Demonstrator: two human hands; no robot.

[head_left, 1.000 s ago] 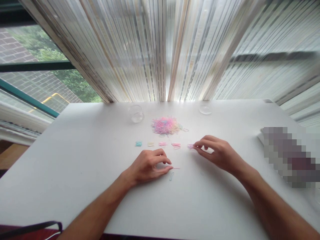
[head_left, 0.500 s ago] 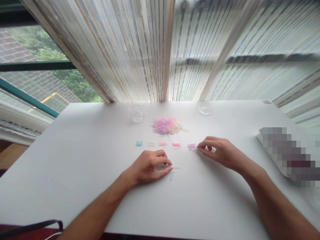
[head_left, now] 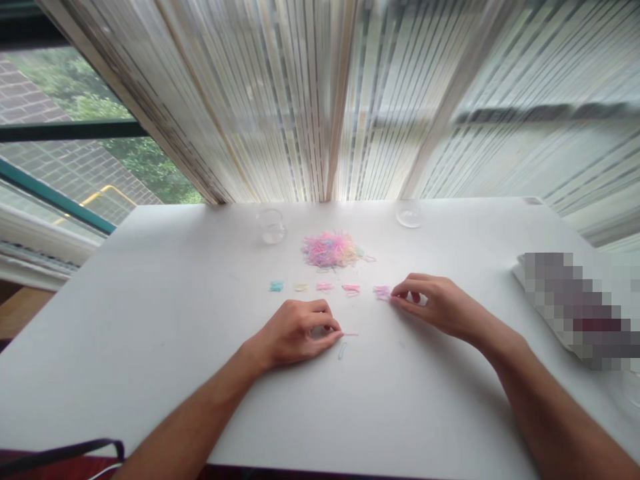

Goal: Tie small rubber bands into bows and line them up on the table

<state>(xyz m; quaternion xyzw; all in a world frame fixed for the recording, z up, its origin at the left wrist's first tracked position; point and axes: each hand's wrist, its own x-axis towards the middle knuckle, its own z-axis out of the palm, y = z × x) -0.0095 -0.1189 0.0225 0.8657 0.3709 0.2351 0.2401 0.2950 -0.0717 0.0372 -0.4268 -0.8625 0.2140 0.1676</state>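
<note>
A heap of tiny pastel rubber bands [head_left: 330, 250] lies mid-table. In front of it runs a row of small sorted clusters: blue [head_left: 276, 287], yellow [head_left: 301, 287], light pink [head_left: 324, 287], pink [head_left: 351, 289] and purple [head_left: 382, 291]. My right hand [head_left: 435, 305] rests on the table with thumb and forefinger pinched at the purple cluster. My left hand [head_left: 297, 330] lies curled on the table, its thumb and forefinger tips pressed on a pink band [head_left: 350, 334]. A loose blue band [head_left: 342, 351] lies just below those fingertips.
The white table [head_left: 150, 347] stands against a striped curtain and window. A small clear glass jar [head_left: 272, 227] and a clear lid [head_left: 410, 217] sit at the back. A blurred-out object [head_left: 580, 303] lies at the right edge. A dark strap [head_left: 60, 453] shows bottom left.
My right hand drew back slightly from the purple cluster, then stayed at its edge. My left hand has barely moved.
</note>
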